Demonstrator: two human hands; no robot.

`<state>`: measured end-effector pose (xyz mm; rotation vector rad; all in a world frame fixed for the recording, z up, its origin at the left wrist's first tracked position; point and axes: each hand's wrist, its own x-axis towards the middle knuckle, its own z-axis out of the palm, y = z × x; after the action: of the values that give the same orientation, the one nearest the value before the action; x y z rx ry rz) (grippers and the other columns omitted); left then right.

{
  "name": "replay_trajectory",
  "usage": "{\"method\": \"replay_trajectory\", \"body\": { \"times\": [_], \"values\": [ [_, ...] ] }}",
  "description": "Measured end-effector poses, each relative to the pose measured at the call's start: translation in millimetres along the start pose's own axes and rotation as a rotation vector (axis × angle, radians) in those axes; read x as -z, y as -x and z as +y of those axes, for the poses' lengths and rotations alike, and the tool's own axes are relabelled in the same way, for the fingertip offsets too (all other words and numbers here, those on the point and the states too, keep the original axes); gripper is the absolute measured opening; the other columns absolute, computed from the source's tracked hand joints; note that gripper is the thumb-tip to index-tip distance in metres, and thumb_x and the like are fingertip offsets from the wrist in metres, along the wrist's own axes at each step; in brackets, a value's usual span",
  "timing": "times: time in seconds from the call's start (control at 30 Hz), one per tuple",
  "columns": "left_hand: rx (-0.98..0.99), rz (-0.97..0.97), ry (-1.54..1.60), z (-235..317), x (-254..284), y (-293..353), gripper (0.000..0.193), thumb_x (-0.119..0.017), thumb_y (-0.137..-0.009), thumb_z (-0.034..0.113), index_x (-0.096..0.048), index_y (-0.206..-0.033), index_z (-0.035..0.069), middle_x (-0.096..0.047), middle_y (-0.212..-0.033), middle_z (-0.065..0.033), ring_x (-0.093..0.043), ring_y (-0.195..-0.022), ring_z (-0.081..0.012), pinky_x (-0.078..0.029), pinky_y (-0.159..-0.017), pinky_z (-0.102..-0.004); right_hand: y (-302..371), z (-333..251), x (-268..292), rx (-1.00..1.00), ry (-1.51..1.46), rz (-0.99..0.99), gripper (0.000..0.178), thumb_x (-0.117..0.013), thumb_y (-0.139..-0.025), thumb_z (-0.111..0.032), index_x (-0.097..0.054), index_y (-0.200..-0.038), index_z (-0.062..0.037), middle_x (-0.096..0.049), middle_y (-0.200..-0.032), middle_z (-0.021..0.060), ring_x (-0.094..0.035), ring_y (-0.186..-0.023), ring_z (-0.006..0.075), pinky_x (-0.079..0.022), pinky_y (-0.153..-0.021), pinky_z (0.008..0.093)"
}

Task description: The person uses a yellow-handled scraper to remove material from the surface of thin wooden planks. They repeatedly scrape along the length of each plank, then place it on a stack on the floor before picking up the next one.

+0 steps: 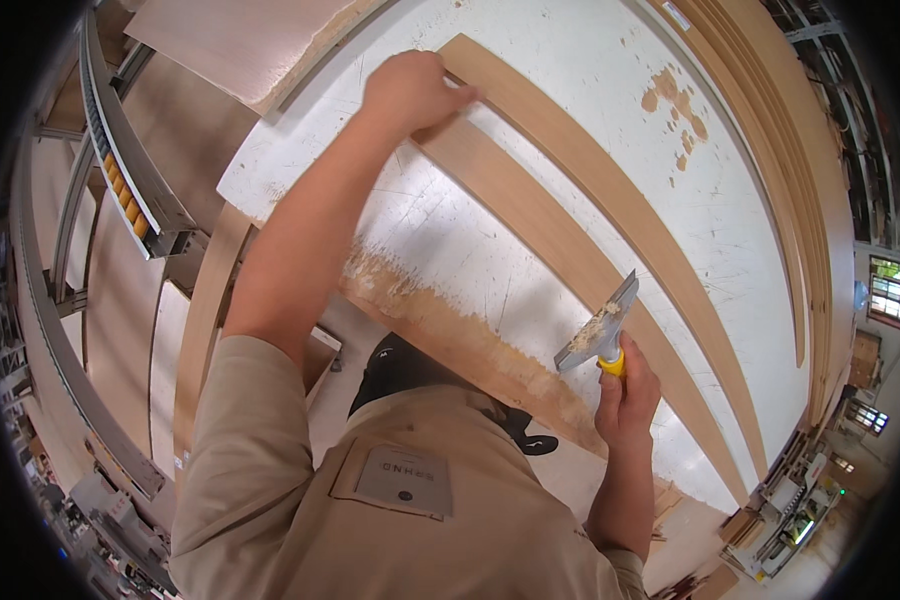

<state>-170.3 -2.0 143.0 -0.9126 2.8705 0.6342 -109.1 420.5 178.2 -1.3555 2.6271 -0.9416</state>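
Note:
My left hand (415, 95) is at the far left end of two long wooden planks, its fingers curled over the end of the nearer plank (522, 195) and the thumb reaching toward the farther plank (570, 138). Some of those fingertips are hidden. In my right hand (630, 395) is a wide putty knife (600, 325) with a yellow handle, gripped with the blade tilted up over the nearer plank. Crumbly beige filler clings to the metal blade. Both planks lie side by side with a narrow gap between them.
The white, scratched workbench (715, 230) has brown stains and a worn, filler-smeared near edge. Long wooden strips (770, 150) are stacked along its far right side. A pale panel (240, 45) stands at the upper left, near a conveyor rail with yellow rollers (122, 188).

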Motion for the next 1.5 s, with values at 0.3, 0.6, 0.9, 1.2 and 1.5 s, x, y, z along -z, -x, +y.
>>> {"method": "replay_trajectory", "body": {
  "times": [0.3,0.6,0.9,1.2,1.5],
  "values": [
    [-0.173,0.297,0.150,-11.3,-37.5,-5.0,0.022,-0.069,-0.088,0.026,-0.077,-0.092,0.006,-0.073,-0.086,-0.0151,-0.071,-0.085,-0.0293,-0.057,-0.078,-0.0385,36.7,2.7,1.6,-0.145,-0.011,0.025,0.046,-0.061,-0.091,-0.005,-0.054,-0.135,0.0058,-0.064,-0.087,0.0201,-0.063,-0.069,0.0351,-0.051,-0.061,0.0417],
    [-0.191,-0.362,1.195,61.4,-14.1,229.6,0.014,-0.051,-0.102,0.007,-0.060,-0.112,0.004,-0.069,-0.093,-0.0046,-0.065,-0.077,-0.0122,-0.052,-0.068,-0.0269,69.9,-18.7,26.3,-0.104,0.027,-0.076,0.045,-0.068,-0.088,-0.008,-0.061,-0.132,-0.0004,-0.068,-0.091,0.0164,-0.066,-0.073,0.0323,-0.054,-0.064,0.0397],
    [-0.397,-0.340,0.894,134.6,-91.7,376.0,0.012,-0.071,-0.096,0.010,-0.066,-0.103,0.002,-0.061,-0.075,0.0034,-0.048,-0.067,-0.0020,-0.039,-0.058,-0.0215,182.2,-23.3,66.2,-0.066,0.123,-0.124,0.045,-0.072,-0.087,-0.014,-0.063,-0.131,-0.0062,-0.069,-0.094,0.0113,-0.066,-0.077,0.0285,-0.054,-0.064,0.0367],
    [-0.209,-0.709,1.030,209.5,-230.5,465.6,0.028,-0.061,-0.104,0.027,-0.068,-0.098,0.001,-0.053,-0.065,0.0048,-0.047,-0.057,-0.0060,-0.039,-0.052,-0.0245,432.3,-23.6,133.3,-0.625,0.238,0.124,0.040,-0.067,-0.093,-0.013,-0.062,-0.132,-0.0058,-0.069,-0.099,0.0162,-0.068,-0.082,0.0345,-0.055,-0.071,0.0390],
    [-0.096,-0.897,0.410,245.3,-378.3,420.6,0.095,-0.063,-0.096,0.053,-0.023,-0.157,-0.007,-0.031,-0.162,-0.0251,-0.033,-0.150,-0.0314,-0.030,-0.119,-0.0368,553.7,-59.6,127.5,-1.009,0.212,0.284,0.037,-0.062,-0.098,-0.010,-0.060,-0.134,-0.0038,-0.070,-0.099,0.0200,-0.068,-0.079,0.0348,-0.054,-0.071,0.0379]
  ]
}}
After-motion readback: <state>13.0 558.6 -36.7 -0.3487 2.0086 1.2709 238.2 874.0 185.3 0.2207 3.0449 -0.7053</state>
